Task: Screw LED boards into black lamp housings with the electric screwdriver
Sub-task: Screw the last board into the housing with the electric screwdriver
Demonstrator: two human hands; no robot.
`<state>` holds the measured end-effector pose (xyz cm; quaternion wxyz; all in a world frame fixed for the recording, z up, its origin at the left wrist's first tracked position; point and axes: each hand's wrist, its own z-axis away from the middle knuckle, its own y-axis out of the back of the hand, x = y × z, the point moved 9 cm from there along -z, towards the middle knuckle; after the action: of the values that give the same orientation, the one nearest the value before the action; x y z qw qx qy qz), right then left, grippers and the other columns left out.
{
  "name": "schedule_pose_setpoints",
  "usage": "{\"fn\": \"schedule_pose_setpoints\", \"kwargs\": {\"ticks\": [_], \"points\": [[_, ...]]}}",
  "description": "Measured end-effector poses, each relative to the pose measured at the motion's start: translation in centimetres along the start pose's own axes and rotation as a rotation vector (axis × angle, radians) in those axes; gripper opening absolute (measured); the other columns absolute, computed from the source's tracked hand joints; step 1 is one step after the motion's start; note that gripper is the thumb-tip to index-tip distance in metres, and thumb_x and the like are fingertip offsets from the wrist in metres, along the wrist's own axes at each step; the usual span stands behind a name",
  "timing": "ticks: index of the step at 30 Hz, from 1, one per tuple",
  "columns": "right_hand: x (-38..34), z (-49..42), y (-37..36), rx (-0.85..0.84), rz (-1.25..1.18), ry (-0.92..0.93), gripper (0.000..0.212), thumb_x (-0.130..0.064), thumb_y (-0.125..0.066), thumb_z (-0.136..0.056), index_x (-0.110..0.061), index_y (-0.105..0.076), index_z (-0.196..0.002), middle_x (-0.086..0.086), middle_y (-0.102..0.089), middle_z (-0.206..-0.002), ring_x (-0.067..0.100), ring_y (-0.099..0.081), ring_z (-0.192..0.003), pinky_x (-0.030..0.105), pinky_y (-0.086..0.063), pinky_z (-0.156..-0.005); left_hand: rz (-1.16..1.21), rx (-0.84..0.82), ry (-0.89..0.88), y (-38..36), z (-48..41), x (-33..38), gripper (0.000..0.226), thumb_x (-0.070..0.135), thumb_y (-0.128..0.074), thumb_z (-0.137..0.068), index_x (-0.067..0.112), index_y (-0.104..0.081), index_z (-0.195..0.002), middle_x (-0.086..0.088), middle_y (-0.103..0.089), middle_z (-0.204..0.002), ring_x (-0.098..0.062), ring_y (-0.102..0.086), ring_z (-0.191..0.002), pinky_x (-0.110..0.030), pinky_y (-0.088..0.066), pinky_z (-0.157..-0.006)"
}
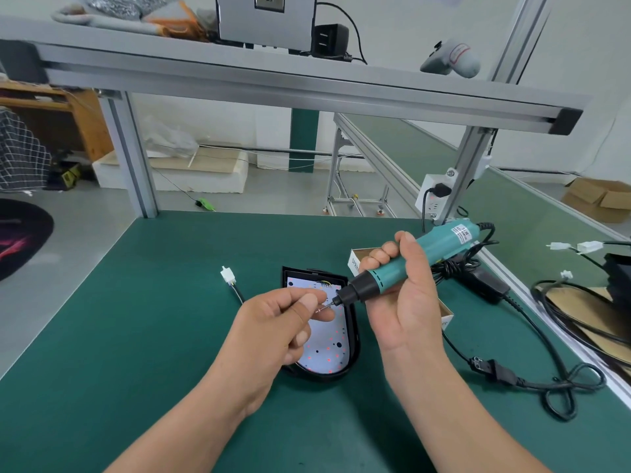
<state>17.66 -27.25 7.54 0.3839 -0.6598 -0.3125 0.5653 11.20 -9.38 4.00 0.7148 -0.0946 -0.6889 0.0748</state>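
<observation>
A black lamp housing (353, 336) lies on the green mat with a white LED board (326, 346) inside it. My right hand (406, 298) grips the teal electric screwdriver (409, 261), tilted so its bit points left and down over the board. My left hand (280, 322) pinches a small screw (322, 309) between thumb and forefinger right at the bit's tip, just above the board. My left hand hides the board's left part.
A white connector (227, 276) on a wire lies left of the housing. A small cardboard box (362, 256) sits behind my right hand. The screwdriver's black cord and power adapter (485, 285) trail right. A metal frame post (136, 158) stands at back left.
</observation>
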Motion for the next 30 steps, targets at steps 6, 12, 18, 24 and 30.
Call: {"fn": "schedule_pose_setpoints", "kwargs": {"ticks": [6,12,18,24,30], "points": [[-0.1,0.0,-0.1,0.0,0.007,0.004,0.03,-0.016,-0.073,-0.09,-0.014,-0.053,-0.113,0.001,-0.055,-0.077,0.014,-0.053,-0.065,0.027,-0.052,-0.064,0.006,0.001,0.024,0.1,0.0,-0.3,0.025,0.024,-0.06,-0.106,0.029,-0.083,-0.098,-0.007,-0.078,-0.086,-0.012,-0.036,-0.051,-0.021,-0.029,-0.048],[-0.4,-0.2,-0.1,-0.03,0.022,-0.005,0.017,-0.014,-0.068,-0.097,-0.014,-0.055,-0.108,0.001,-0.053,-0.076,0.014,-0.051,-0.064,0.026,-0.05,-0.062,-0.402,0.262,-0.102,4.2,-1.3,0.9,0.015,0.032,-0.065,-0.103,0.034,-0.076,-0.093,0.007,-0.076,-0.083,-0.017,-0.048,-0.056,-0.026,-0.043,-0.054],[1.0,0.3,-0.3,-0.129,0.143,-0.037,0.009,-0.008,-0.059,-0.099,-0.016,-0.059,-0.101,0.0,-0.047,-0.072,0.013,-0.046,-0.061,0.026,-0.046,-0.058,-0.78,0.244,0.107,6.1,-2.8,-1.3,0.07,0.08,-0.064,-0.072,0.016,-0.068,-0.101,0.011,-0.052,-0.067,-0.012,-0.049,-0.059,-0.03,-0.041,-0.062],[1.4,0.1,0.2,-0.14,0.22,-0.046,0.011,-0.008,-0.06,-0.092,-0.017,-0.061,-0.098,0.0,-0.046,-0.071,0.014,-0.045,-0.059,0.027,-0.043,-0.057,-0.962,0.132,0.114,4.9,-3.2,-1.3,0.055,0.066,-0.068,-0.072,0.022,-0.036,-0.066,0.01,-0.03,-0.053,-0.015,-0.027,-0.05,-0.031,-0.026,-0.054],[2.1,0.3,0.1,-0.174,0.281,-0.047,0.013,-0.007,-0.059,-0.09,-0.016,-0.061,-0.099,0.001,-0.046,-0.068,0.015,-0.045,-0.058,0.027,-0.043,-0.056,-1.049,0.129,0.117,4.8,-3.5,-1.4,0.049,0.044,-0.07,-0.075,0.02,-0.029,-0.064,0.007,-0.03,-0.054,-0.022,-0.029,-0.056,-0.03,-0.025,-0.056]]}}
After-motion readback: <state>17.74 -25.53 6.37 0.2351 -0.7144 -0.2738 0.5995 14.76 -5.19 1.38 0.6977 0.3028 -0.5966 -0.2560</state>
